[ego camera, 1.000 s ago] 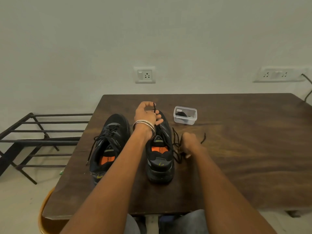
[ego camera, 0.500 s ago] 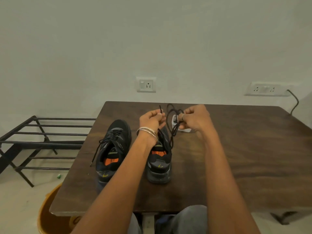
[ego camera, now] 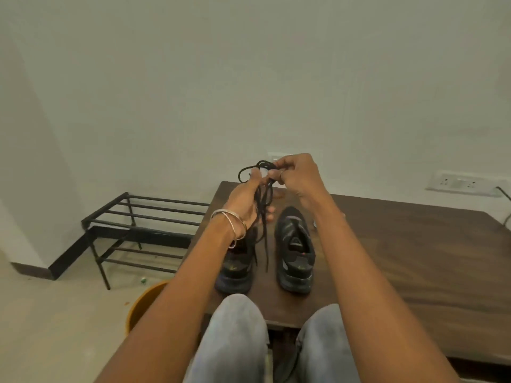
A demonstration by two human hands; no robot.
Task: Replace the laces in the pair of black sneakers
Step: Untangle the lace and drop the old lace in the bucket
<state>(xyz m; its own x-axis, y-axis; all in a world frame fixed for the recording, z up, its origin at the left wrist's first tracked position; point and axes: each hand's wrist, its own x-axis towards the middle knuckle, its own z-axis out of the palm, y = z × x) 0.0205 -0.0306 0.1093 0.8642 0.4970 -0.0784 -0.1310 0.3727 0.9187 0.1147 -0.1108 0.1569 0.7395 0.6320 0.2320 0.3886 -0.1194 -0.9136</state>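
Two black sneakers stand side by side on the dark wooden table (ego camera: 401, 244), heels toward me. The right sneaker (ego camera: 295, 252) has no lace in its eyelets. The left sneaker (ego camera: 237, 268) is partly hidden under my left wrist. A black lace (ego camera: 262, 205) is held up above the shoes, looped at the top with its ends hanging down between them. My left hand (ego camera: 246, 200), with bangles on the wrist, holds the hanging strands. My right hand (ego camera: 296, 172) pinches the loops at the top.
A black metal rack (ego camera: 132, 230) stands on the floor to the left of the table. An orange bucket (ego camera: 143, 305) sits below the table's left front corner. Wall sockets (ego camera: 459, 183) with a cable are at the right. My knees are at the near table edge.
Both hands rose higher with the lace, now fully free of the right sneaker. The view shifted to the left and tilted down, so the shoes sit nearer the middle.
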